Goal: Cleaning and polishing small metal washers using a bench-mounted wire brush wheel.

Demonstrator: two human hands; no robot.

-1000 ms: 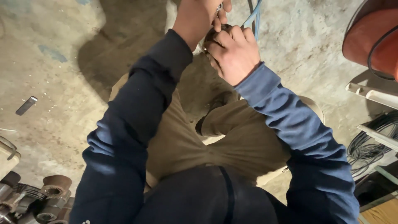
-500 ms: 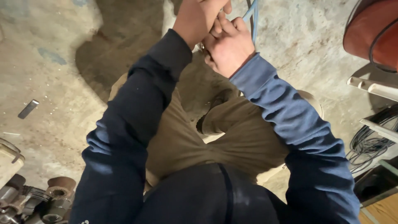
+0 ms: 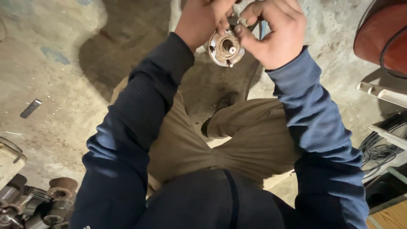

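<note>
Both hands gripped one round rusty flanged hub (image 3: 227, 48) held up over the concrete floor (image 3: 55, 85): the left hand (image 3: 203, 19) pinching its upper rim, the right hand (image 3: 275, 32) its right edge. Several worn metal parts (image 3: 38, 203) lay at lower left

Rough concrete floor (image 3: 55, 85), stained, dusty. Small dark flat metal bar (image 3: 31, 108) lies on it at left, alone. Cluster of rusty cylindrical metal parts (image 3: 46, 201) at lower left. Tangle of black cables (image 3: 379, 150) at right edge.
</note>
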